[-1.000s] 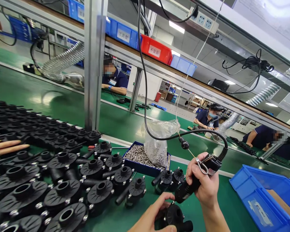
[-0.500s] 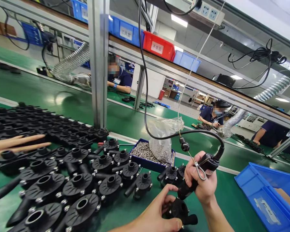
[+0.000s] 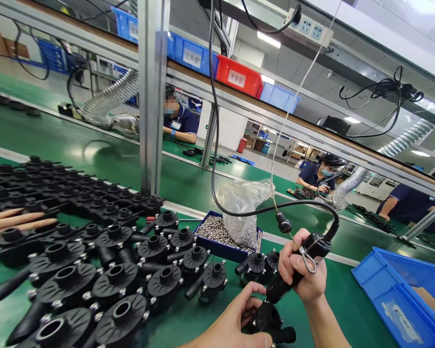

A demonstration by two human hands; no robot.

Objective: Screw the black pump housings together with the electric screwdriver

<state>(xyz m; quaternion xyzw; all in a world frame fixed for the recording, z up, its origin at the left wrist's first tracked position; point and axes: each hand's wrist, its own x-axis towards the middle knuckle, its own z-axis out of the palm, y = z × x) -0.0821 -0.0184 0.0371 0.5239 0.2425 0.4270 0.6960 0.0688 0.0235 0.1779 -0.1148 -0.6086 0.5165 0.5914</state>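
My right hand [image 3: 304, 273] is closed around a black electric screwdriver [image 3: 293, 270] that hangs from a cable and a thin wire. Its tip points down onto a black pump housing [image 3: 270, 321] at the bottom edge. My left hand [image 3: 235, 319] grips that housing from the left, fingers curled on it. Two more black housings [image 3: 259, 266] stand just behind. Several rows of the same black housings [image 3: 108, 270] cover the green belt to the left.
A blue tray of silver screws [image 3: 217, 234] with a clear plastic bag [image 3: 242, 208] sits behind the housings. A blue bin [image 3: 395, 295] stands at right. Another person's fingers [image 3: 10, 222] reach in from the left edge. A metal post [image 3: 152, 96] rises mid-left. Workers sit across the line.
The view shifted slightly. My hands stay on the screwdriver and housing. The other person's fingers at left moved a little among the housings.
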